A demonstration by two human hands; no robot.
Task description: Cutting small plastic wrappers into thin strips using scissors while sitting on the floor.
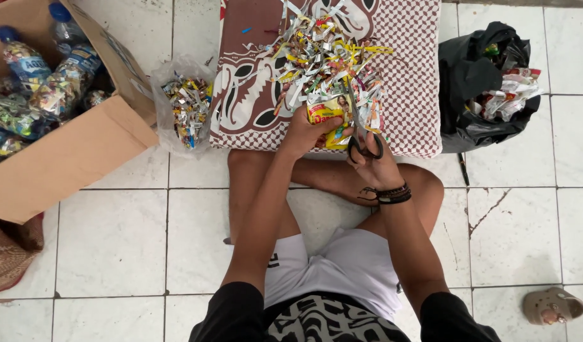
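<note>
I sit cross-legged on a tiled floor. My left hand grips a yellow and red plastic wrapper over a brown and white patterned cushion. My right hand, with dark bracelets at the wrist, holds black-handled scissors whose blades point up into the wrapper. A heap of colourful cut wrapper strips lies on the cushion just beyond both hands.
A cardboard box at the left holds plastic bottles stuffed with shreds. A clear bag of shreds lies beside the cushion. A black bag of wrappers sits at the right. A beige sandal lies bottom right.
</note>
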